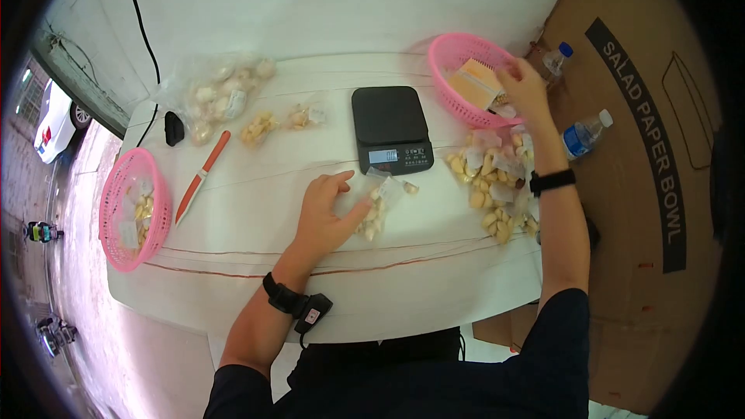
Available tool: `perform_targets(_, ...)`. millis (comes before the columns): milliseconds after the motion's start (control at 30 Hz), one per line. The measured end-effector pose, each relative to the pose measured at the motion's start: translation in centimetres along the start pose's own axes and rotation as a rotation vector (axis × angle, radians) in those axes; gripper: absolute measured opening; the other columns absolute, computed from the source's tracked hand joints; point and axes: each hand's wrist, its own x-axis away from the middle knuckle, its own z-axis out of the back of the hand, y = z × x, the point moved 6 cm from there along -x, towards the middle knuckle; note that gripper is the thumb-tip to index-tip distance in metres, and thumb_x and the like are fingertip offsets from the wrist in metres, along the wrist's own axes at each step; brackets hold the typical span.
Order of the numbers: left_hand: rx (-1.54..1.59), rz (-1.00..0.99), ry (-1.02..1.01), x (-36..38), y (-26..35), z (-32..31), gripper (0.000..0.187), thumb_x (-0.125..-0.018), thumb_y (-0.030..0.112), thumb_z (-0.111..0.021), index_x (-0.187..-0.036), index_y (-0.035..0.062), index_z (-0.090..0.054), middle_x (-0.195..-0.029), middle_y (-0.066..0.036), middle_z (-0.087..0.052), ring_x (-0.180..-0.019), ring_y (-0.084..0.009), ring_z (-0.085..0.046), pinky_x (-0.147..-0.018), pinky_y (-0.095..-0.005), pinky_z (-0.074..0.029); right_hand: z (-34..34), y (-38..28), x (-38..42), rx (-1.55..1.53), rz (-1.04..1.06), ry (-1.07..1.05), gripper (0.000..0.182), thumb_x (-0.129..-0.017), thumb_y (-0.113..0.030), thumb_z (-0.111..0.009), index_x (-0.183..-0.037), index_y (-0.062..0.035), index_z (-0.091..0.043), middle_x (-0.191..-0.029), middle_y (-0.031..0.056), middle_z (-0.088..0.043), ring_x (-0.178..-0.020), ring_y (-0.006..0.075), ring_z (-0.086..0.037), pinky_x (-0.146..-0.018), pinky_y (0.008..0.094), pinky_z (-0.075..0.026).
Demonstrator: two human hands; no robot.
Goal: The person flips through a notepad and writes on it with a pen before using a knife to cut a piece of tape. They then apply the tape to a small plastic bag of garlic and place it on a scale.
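Note:
My left hand [327, 213] hovers over the table with thumb and fingers apart, its thumb beside a small clear bag of peeled garlic cloves [374, 217]. The bag lies in front of a black digital scale [390, 116] with a lit display and a bare platform. At the right, my right hand [524, 91] reaches over the rim of a pink plastic basket [444, 70]. Its fingers are bent together near a stack of yellowish cards [475, 84]; what they grip is hidden. Below that basket lies a pile of bagged garlic cloves [490, 186].
A big bag of garlic bulbs [221, 97], a small bag of cloves [258, 128] and an orange-handled knife [203, 176] lie left. Another pink basket [113, 209] holds bagged cloves. Two water bottles [587, 133] stand by a large cardboard box [621, 209].

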Motion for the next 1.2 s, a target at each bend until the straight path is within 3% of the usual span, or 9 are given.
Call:
perform_targets(100, -0.126, -0.092, -0.059, 0.3, 1.3, 0.0, 0.061, -0.075, 0.030, -0.084, -0.126, 0.0036, -0.063, -0.098, -0.009, -0.063, -0.095, -0.0261, -0.059, -0.090, -0.0411, -0.041, -2.6, -6.9, 8.2, -0.243, -0.038, -0.422, 0.028, -0.091, -0.023, -0.067, -0.106, -0.0007, -0.071, -0.088, 0.0093, -0.071, -0.076, 0.0175, -0.066, -0.071, 0.0340, -0.053)
perform_targets(167, -0.196, -0.123, -0.103, 0.5, 2.1, 0.0, 0.068, -0.073, 0.032, -0.085, -0.131, 0.0053, -0.061, -0.101, -0.008, -0.064, -0.099, -0.0265, -0.058, -0.093, -0.0424, -0.039, -3.6, -9.8, 13.0, -0.066, -0.043, -0.591, 0.028, -0.091, -0.025, -0.067, -0.102, 0.0004, -0.071, -0.081, 0.0097, -0.071, -0.068, 0.0202, -0.066, -0.065, 0.0347, -0.052)
perform_targets(233, -0.242, -0.143, -0.146, 0.7, 2.7, -0.4, 0.074, -0.070, 0.037, -0.086, -0.132, 0.0062, -0.061, -0.105, -0.008, -0.064, -0.102, -0.0277, -0.057, -0.096, -0.0450, -0.036, -5.7, -9.6, 16.6, -0.029, 0.185, -0.636, 0.030, -0.089, -0.028, -0.068, -0.103, -0.0011, -0.071, -0.084, 0.0147, -0.072, -0.072, 0.0255, -0.068, -0.068, 0.0368, -0.053)
perform_targets(433, -0.216, -0.094, -0.225, 1.4, 2.1, -1.0, 0.070, -0.071, 0.029, -0.081, -0.134, 0.0066, -0.058, -0.108, -0.011, -0.063, -0.106, -0.0293, -0.057, -0.096, -0.0458, -0.037, -7.5, -9.9, 21.9, 0.148, 0.142, -0.600, 0.036, -0.087, -0.029, -0.069, -0.114, -0.0054, -0.068, -0.097, 0.0156, -0.069, -0.092, 0.0321, -0.068, -0.080, 0.0427, -0.053)
perform_targets(633, -0.265, -0.135, -0.250, 1.7, 1.7, -0.3, 0.064, -0.069, 0.019, -0.073, -0.129, 0.0045, -0.058, -0.111, -0.012, -0.063, -0.109, -0.0327, -0.056, -0.099, -0.0477, -0.036, -8.8, -9.5, 22.4, 0.179, 0.047, -0.626, 0.029, -0.087, -0.028, -0.067, -0.103, -0.0038, -0.066, -0.101, 0.0151, -0.068, -0.093, 0.0332, -0.067, -0.080, 0.0435, -0.053)
perform_targets(767, -0.310, -0.180, -0.250, 1.6, 2.0, 0.0, 0.065, -0.068, 0.019, -0.072, -0.129, 0.0032, -0.057, -0.111, -0.014, -0.062, -0.112, -0.0351, -0.055, -0.101, -0.0481, -0.034, -8.6, -9.8, 22.8, 0.238, 0.042, -0.672, 0.029, -0.088, -0.030, -0.067, -0.100, -0.0039, -0.065, -0.100, 0.0154, -0.068, -0.091, 0.0331, -0.067, -0.078, 0.0439, -0.052)
perform_targets(967, -0.396, -0.266, -0.146, 1.7, 3.1, -0.1, 0.080, -0.071, 0.034, -0.083, -0.139, 0.0037, -0.054, -0.118, -0.019, -0.063, -0.120, -0.0362, -0.054, -0.104, -0.0494, -0.033, -8.8, -9.9, 23.2, 0.129, 0.091, -0.607, 0.029, -0.090, -0.031, -0.066, -0.097, -0.0033, -0.066, -0.090, 0.0157, -0.068, -0.086, 0.0337, -0.067, -0.075, 0.0445, -0.053)
perform_targets(1033, -0.397, -0.289, -0.199, 1.7, 2.9, -0.6, 0.087, -0.071, 0.041, -0.085, -0.143, 0.0041, -0.052, -0.121, -0.019, -0.064, -0.118, -0.0356, -0.056, -0.103, -0.0489, -0.035, -9.2, -9.8, 23.2, 0.076, 0.129, -0.542, 0.027, -0.092, -0.029, -0.067, -0.098, -0.0021, -0.067, -0.080, 0.0126, -0.067, -0.069, 0.0248, -0.063, -0.065, 0.0371, -0.050)
perform_targets(1200, -0.244, -0.164, -0.265, 1.3, 1.8, -0.8, 0.081, -0.074, 0.035, -0.084, -0.142, 0.0050, -0.052, -0.114, -0.016, -0.067, -0.111, -0.0307, -0.060, -0.099, -0.0448, -0.039, -9.6, -9.5, 23.5, -0.132, 0.085, -0.572, 0.024, -0.093, -0.025, -0.069, -0.101, -0.0022, -0.068, -0.078, 0.0046, -0.066, -0.067, 0.0142, -0.057, -0.063, 0.0300, -0.047)
